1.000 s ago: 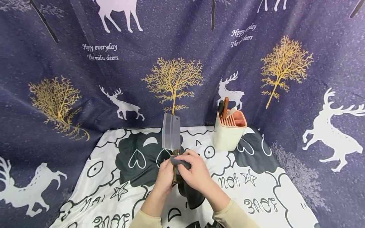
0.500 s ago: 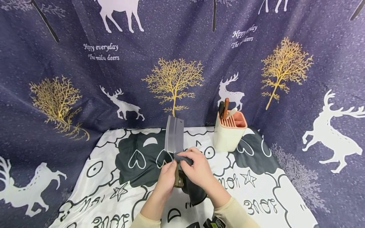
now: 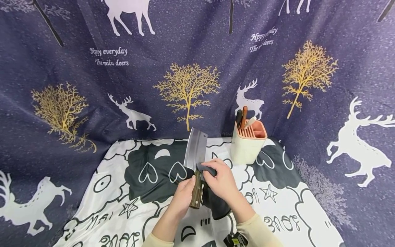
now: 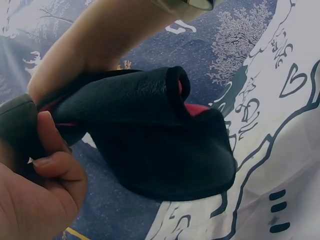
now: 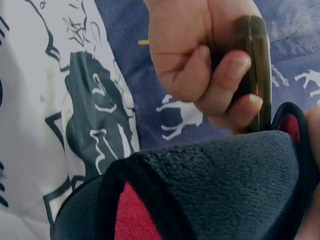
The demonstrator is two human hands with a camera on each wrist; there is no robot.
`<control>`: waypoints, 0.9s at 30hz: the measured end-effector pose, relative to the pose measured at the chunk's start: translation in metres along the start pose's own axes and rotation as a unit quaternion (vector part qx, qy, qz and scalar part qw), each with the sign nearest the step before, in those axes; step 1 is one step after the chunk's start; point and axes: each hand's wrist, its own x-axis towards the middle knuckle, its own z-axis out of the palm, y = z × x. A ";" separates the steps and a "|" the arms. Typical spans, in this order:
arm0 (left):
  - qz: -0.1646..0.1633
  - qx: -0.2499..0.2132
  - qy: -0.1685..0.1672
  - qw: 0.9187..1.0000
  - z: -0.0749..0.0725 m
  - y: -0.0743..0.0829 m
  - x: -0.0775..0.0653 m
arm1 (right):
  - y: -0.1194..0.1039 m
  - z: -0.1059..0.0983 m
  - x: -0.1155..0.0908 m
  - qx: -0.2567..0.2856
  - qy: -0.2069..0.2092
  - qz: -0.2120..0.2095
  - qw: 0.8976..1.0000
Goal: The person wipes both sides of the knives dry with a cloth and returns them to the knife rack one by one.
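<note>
In the head view a cleaver [image 3: 195, 149] stands blade-up in the middle, its broad steel blade pointing away from me. My left hand [image 3: 182, 195] grips its brown handle [image 5: 258, 67], fingers curled round it in the right wrist view. My right hand [image 3: 224, 181] pinches a dark cloth [image 3: 217, 206] against the base of the blade, where it meets the handle. The rest of the cloth hangs below that hand. Its fuzzy dark side and red inner face show in the right wrist view, and it fills the middle of the left wrist view as a folded cloth [image 4: 165, 160].
To the right at the back stands a cream knife holder [image 3: 245, 151] with an orange slotted top. Several handles stick up from it. A black-and-white patterned cloth [image 3: 108, 206] covers the table, and a dark blue deer-print curtain [image 3: 139, 85] hangs behind and at both sides.
The cleaver has shifted right and a little toward me, with its blade leaning more to the right. My right hand and the cloth have moved right along with it; more of the handle shows.
</note>
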 end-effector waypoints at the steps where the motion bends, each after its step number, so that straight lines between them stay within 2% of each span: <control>1: -0.001 -0.001 0.000 1.000 0.000 0.000 0.000 | 0.002 -0.002 0.000 -0.004 0.000 0.004 1.000; 4: -0.002 0.003 0.006 1.000 0.000 0.001 0.000 | 0.007 -0.007 -0.003 -0.004 0.007 0.000 1.000; 7: -0.005 -0.005 0.010 1.000 -0.002 0.002 0.000 | 0.008 -0.012 -0.008 0.023 0.008 -0.028 0.999; 12: -0.008 -0.042 0.015 0.999 -0.005 0.004 0.002 | -0.002 -0.016 -0.019 0.078 -0.018 -0.116 0.990; 14: 0.000 -0.051 0.012 0.999 -0.004 0.005 0.003 | -0.008 -0.015 -0.023 0.081 -0.032 -0.154 0.984; 19: 0.004 -0.063 0.010 0.998 -0.003 0.005 0.007 | -0.021 -0.011 -0.028 0.056 -0.066 -0.212 0.973; 27: -0.002 -0.080 0.019 0.997 -0.003 0.003 0.008 | -0.028 -0.001 -0.027 0.037 -0.072 -0.227 0.971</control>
